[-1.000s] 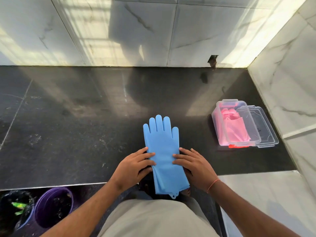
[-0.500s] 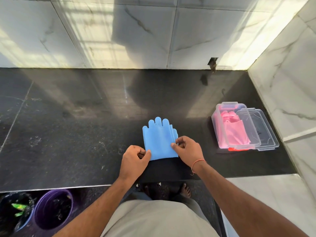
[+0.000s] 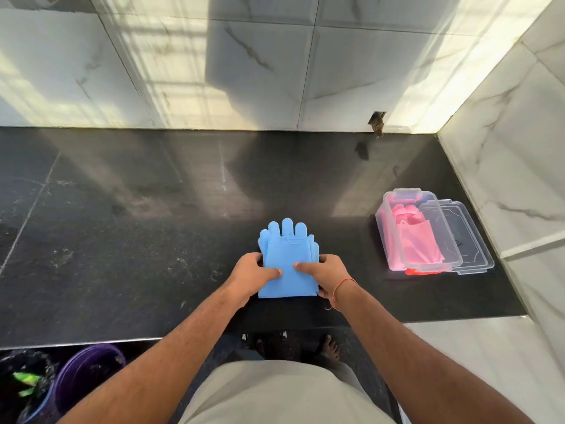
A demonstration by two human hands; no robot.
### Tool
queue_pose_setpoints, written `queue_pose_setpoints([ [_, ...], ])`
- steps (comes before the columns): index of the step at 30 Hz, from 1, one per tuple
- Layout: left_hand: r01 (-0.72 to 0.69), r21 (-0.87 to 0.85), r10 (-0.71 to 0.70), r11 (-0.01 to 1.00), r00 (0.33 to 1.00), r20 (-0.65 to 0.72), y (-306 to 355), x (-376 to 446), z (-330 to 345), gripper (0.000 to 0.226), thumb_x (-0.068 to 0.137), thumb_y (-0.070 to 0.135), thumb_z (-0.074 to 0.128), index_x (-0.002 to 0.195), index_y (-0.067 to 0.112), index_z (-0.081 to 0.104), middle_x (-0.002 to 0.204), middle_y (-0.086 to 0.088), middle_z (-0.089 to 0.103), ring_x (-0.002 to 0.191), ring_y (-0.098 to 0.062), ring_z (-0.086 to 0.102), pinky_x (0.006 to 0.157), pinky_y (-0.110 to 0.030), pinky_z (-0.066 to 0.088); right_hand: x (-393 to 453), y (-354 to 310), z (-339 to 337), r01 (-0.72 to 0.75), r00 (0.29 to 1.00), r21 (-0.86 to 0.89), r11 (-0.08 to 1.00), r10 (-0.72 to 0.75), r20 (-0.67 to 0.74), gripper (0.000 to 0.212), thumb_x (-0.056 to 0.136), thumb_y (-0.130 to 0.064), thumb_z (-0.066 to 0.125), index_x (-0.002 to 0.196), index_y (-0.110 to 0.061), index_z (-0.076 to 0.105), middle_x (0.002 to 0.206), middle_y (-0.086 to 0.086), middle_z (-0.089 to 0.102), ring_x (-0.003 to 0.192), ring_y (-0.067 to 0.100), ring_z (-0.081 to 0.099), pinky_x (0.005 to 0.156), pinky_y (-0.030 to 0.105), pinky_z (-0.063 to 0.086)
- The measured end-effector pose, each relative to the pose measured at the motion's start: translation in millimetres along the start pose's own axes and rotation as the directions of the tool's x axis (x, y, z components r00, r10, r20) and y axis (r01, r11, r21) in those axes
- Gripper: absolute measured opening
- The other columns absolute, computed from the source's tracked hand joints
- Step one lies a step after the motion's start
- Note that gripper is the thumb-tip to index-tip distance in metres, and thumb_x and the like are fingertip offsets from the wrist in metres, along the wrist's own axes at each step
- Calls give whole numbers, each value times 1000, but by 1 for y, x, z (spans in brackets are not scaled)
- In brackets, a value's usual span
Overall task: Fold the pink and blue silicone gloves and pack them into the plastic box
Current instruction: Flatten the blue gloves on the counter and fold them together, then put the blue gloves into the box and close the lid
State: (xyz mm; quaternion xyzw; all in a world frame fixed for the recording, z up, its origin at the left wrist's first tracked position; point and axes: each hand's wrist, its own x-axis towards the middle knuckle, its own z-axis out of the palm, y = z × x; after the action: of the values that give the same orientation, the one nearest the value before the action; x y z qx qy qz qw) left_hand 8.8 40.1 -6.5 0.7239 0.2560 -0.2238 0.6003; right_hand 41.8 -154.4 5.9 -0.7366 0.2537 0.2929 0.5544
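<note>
The blue gloves (image 3: 287,264) lie folded on the dark stone table (image 3: 122,240), near its front edge and roughly in the middle of the view. The cuff half is doubled up over the palm, so only the fingertips stick out past the fold toward the tiled wall (image 3: 214,71). The left hand (image 3: 253,273) rests on the left side of the folded stack and the right hand (image 3: 327,273) on the right side; each grip is flat and unclenched, fingers spread and pressing down on the top layer, with the two index fingertips almost meeting at the centre. The right thumb sits at the lower right corner of the stack. A thin orange thread (image 3: 344,286) circles the right wrist.

Well apart to the right, close to the side wall, stands the clear plastic box (image 3: 394,240). The pink gloves (image 3: 415,240) lie inside it. The clear lid (image 3: 470,240) lies just beside the box on its right, overlapping its rim. Something red (image 3: 422,272) peeks out under the box's near end; what it is cannot be told.

Below the table edge at lower left sits a purple bucket (image 3: 88,371)
</note>
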Motion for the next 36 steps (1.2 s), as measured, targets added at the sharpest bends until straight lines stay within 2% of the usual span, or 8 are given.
queue_pose_setpoints([
  [2,-20,-56,21,998,1000,6,0,0,0,32,94,18,85,123,19,72,111,4,81,95,-13,81,74,-29,66,-3,1,-1,8,998,46,999,-11,65,41,87,-16,89,123,-9,70,114,7,79,98,23,78,66,32,63],
  [4,-53,-126,50,991,999,-20,-1,-2,0,29,94,20,86,118,25,71,113,3,81,96,-13,81,72,-28,65,-5,2,-3,50,994,76,996,-57,92,43,87,-14,88,125,-13,69,117,6,79,103,25,78,76,40,67],
  [6,-84,-207,82,975,996,-17,-3,-3,-1,36,93,19,86,124,26,69,118,3,81,102,-16,81,82,-35,68,-6,3,-5,99,988,132,986,-113,102,48,85,-11,89,126,-16,66,120,5,78,106,26,78,87,50,67],
  [9,-112,-279,121,954,992,16,0,-4,-1,47,92,17,87,134,25,65,125,0,80,111,-20,79,96,-48,66,-9,-1,-9,195,976,133,972,-206,75,48,86,-10,89,125,-20,63,121,4,76,107,24,77,90,52,66],
  [20,-236,-437,325,868,935,141,72,7,57,55,95,15,86,143,24,61,133,-4,78,120,-28,77,98,-55,65,-21,-32,-99,436,899,98,895,-427,-99,48,91,-20,86,131,-17,60,126,2,74,112,24,74,96,48,65],
  [25,-224,-428,332,875,923,195,110,15,115,56,96,19,85,145,26,60,133,1,77,120,-25,77,95,-54,66,-23,-37,-165,488,860,64,870,-468,-204,42,91,-16,85,127,-16,63,121,5,76,110,26,75,91,37,66],
  [31,-252,-368,348,895,911,223,150,23,188,49,94,20,88,135,27,63,120,11,81,111,-17,80,81,-39,68,-19,-39,-250,455,857,48,889,-422,-296,44,88,-9,88,126,-12,67,117,12,79,106,31,75,91,44,63],
  [36,-320,-158,339,934,935,105,161,36,233,54,88,22,93,134,19,66,113,7,82,104,-15,81,81,-37,69,-1,-35,-300,404,867,-66,912,-405,-291,48,84,-2,88,128,-6,68,114,14,76,104,30,69,93,41,59],
])
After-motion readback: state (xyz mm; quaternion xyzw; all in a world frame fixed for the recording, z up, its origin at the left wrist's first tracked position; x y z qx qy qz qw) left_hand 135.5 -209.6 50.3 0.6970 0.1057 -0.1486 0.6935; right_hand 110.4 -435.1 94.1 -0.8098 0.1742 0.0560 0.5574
